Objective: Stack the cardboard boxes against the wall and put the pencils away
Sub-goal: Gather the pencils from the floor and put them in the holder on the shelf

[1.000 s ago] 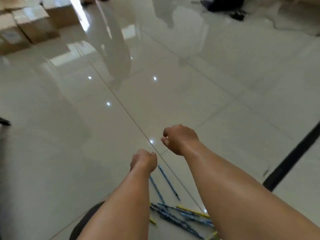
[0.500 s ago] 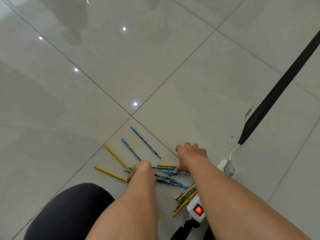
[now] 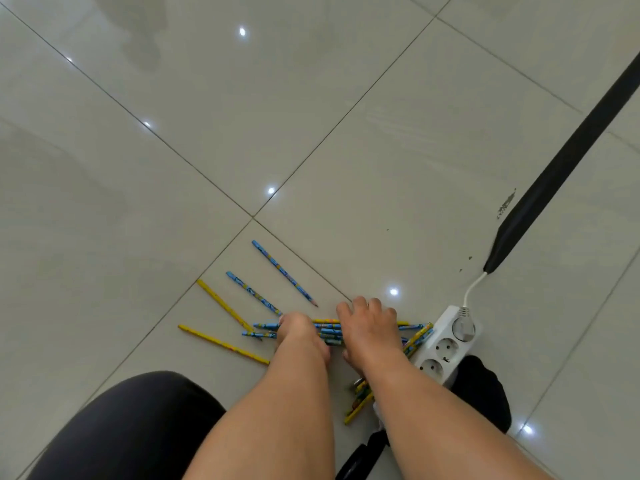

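Several blue and yellow pencils lie scattered on the tiled floor. A bunch of pencils [image 3: 330, 331] lies crosswise under both hands. My left hand [image 3: 298, 332] reaches down onto the left part of this bunch, its fingers curled over it. My right hand [image 3: 367, 329] covers the right part, fingers curled on the far side and thumb on the near side. Loose pencils lie to the left: two blue pencils [image 3: 284, 273] [image 3: 252, 292] and two yellow pencils [image 3: 224, 304] [image 3: 221, 344]. More yellow pencils [image 3: 358, 403] show between my forearms. No cardboard box is in view.
A white power strip [image 3: 446, 344] with a plug in it lies just right of the pencils, its cable running into a black floor cable cover [image 3: 561, 168]. My dark-clad knee [image 3: 131, 427] is at the bottom left, and a black sock [image 3: 485, 386] sits behind the strip.
The view has tilted down from the far floor and boxes to the pencils. Both hands have dropped from the air onto the crosswise bunch of pencils.
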